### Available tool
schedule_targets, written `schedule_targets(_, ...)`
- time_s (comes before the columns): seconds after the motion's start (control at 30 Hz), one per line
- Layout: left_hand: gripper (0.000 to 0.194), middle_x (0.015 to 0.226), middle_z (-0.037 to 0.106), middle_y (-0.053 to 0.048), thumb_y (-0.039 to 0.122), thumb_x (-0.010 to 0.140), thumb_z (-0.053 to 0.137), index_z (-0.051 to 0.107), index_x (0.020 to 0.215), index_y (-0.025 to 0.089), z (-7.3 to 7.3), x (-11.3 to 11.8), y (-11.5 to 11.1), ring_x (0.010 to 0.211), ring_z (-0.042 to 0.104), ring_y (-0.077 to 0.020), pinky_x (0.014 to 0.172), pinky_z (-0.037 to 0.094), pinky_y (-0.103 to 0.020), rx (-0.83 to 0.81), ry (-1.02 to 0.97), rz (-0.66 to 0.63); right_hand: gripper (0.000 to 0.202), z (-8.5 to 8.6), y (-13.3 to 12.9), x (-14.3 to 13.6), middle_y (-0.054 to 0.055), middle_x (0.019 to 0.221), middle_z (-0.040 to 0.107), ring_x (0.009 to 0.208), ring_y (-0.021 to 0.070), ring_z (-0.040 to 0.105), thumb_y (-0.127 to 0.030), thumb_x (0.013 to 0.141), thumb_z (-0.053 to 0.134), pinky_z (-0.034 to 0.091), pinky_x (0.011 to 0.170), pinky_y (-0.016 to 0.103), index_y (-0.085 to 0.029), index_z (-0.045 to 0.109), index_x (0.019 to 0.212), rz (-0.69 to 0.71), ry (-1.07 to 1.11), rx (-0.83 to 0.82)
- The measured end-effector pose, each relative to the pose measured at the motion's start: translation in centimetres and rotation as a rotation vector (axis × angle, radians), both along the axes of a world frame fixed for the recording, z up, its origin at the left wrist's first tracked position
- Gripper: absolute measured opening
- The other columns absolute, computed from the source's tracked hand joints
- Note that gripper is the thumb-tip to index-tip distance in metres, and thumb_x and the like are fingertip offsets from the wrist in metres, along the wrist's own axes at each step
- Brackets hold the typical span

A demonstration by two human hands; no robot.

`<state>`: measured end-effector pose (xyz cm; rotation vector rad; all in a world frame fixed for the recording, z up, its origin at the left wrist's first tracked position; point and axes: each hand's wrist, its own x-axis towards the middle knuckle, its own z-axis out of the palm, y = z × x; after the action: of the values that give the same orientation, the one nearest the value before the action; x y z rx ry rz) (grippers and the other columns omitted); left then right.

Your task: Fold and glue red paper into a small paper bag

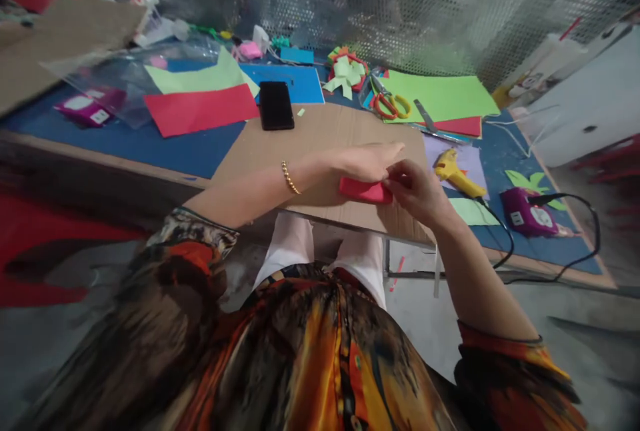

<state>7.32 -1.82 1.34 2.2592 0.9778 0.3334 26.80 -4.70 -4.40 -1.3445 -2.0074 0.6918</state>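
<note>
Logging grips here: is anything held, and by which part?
The right hand holds a red piece by its right end; the left hand covers its far edge.

A small craft workspace, shown by the glue gun (461, 174), scissors (393, 103), cut coloured sheets (203, 110) and cardboard (320, 144) across a blue tabletop (193, 151).
</note>
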Motion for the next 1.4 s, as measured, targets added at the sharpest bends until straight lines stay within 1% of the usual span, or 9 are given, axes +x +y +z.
schedule_targets(0.1, 0.066, 0.157, 0.064, -0.018, -0.001, 0.094, 0.056, 0.052, 0.159, 0.008, 1.2, -0.9, -0.3, 0.143, 0.063, -0.0282, 0.118, 0.046, -0.034, 0.065, -0.003, 0.013, 0.028, 0.3, -0.4, 0.8, -0.003, 0.063, 0.060, 0.051, 0.0126, 0.054, -0.046, 0.088, 0.079, 0.041, 0.050, 0.027, -0.022, 0.065, 0.090, 0.038, 0.112, -0.084)
schedule_targets(0.2, 0.055, 0.121, 0.082, -0.009, -0.005, 0.094, 0.050, 0.071, 0.141, 0.012, 2.4, -2.7, -0.3, 0.108, 0.076, -0.0192, 0.097, 0.053, -0.027, 0.180, -0.122, 0.024, 0.046, 0.5, -0.8, 1.6, -0.006, 0.057, 0.057, 0.044, 0.0099, 0.051, -0.063, 0.085, 0.084, 0.038, 0.042, 0.023, -0.022, 0.066, 0.089, 0.063, 0.203, -0.143)
schedule_targets(0.37, 0.035, 0.072, 0.076, -0.001, -0.005, 0.085, 0.056, 0.084, 0.096, 0.014, 2.9, -7.1, -0.4, 0.065, 0.068, -0.0121, 0.068, 0.049, -0.022, 0.169, -0.262, 0.059, 0.042, 1.1, -1.5, 2.6, -0.003, 0.065, 0.064, 0.047, 0.0083, 0.059, -0.058, 0.086, 0.088, 0.046, 0.045, 0.021, -0.021, 0.069, 0.089, 0.113, 0.281, -0.089)
schedule_targets(0.53, 0.049, 0.058, 0.068, 0.004, 0.005, 0.093, 0.057, 0.079, 0.132, 0.023, 2.5, -8.5, -1.6, 0.049, 0.064, -0.0116, 0.056, 0.045, -0.019, -0.185, -0.266, -0.078, 0.026, 1.5, -2.0, 3.1, -0.002, 0.075, 0.066, 0.048, 0.0086, 0.063, -0.042, 0.091, 0.088, 0.050, 0.045, 0.021, -0.022, 0.072, 0.090, 0.178, 0.351, -0.031)
schedule_targets(0.73, 0.055, 0.065, 0.072, 0.004, 0.007, 0.102, 0.044, 0.067, 0.150, 0.024, 3.3, -6.9, -1.6, 0.047, 0.065, -0.0118, 0.051, 0.042, -0.017, -0.408, -0.081, -0.290, 0.014, 1.6, -2.4, 3.1, -0.001, 0.084, 0.068, 0.055, 0.0088, 0.067, -0.031, 0.092, 0.087, 0.054, 0.048, 0.021, -0.022, 0.076, 0.092, 0.233, 0.404, -0.001)
schedule_targets(1.0, 0.023, 0.073, 0.079, 0.001, 0.019, 0.093, 0.062, 0.080, 0.107, 0.025, 2.8, -6.7, -0.3, 0.057, 0.071, -0.0170, 0.059, 0.050, -0.025, -0.644, -0.130, -0.426, 0.021, 2.2, -2.9, 2.4, 0.001, 0.086, 0.068, 0.054, 0.0103, 0.066, -0.039, 0.090, 0.089, 0.054, 0.046, 0.026, -0.023, 0.075, 0.088, 0.203, 0.402, -0.046)
schedule_targets(1.1, 0.010, 0.070, 0.077, 0.001, 0.030, 0.084, 0.081, 0.082, 0.093, 0.028, 2.2, -6.7, -0.1, 0.061, 0.072, -0.0175, 0.062, 0.052, -0.025, -0.639, -0.175, -0.357, 0.028, 2.4, -2.8, 2.1, 0.001, 0.085, 0.068, 0.053, 0.0111, 0.063, -0.045, 0.087, 0.091, 0.053, 0.045, 0.027, -0.023, 0.074, 0.086, 0.175, 0.380, -0.054)
schedule_targets(1.27, 0.018, 0.065, 0.073, 0.001, 0.033, 0.071, 0.093, 0.085, 0.087, 0.026, 1.9, -6.3, -0.4, 0.068, 0.074, -0.0179, 0.066, 0.054, -0.024, -0.579, -0.243, -0.191, 0.033, 2.4, -2.6, 1.9, 0.000, 0.082, 0.067, 0.051, 0.0102, 0.060, -0.052, 0.087, 0.089, 0.053, 0.046, 0.028, -0.025, 0.071, 0.085, 0.170, 0.363, -0.029)
schedule_targets(1.4, 0.013, 0.071, 0.077, -0.004, 0.034, 0.084, 0.081, 0.084, 0.083, 0.021, 2.2, -6.0, -0.6, 0.064, 0.072, -0.0187, 0.064, 0.054, -0.028, -0.721, -0.184, -0.309, 0.033, 2.3, -2.6, 1.9, 0.001, 0.084, 0.067, 0.052, 0.0106, 0.061, -0.052, 0.086, 0.090, 0.052, 0.045, 0.028, -0.024, 0.072, 0.085, 0.171, 0.380, -0.031)
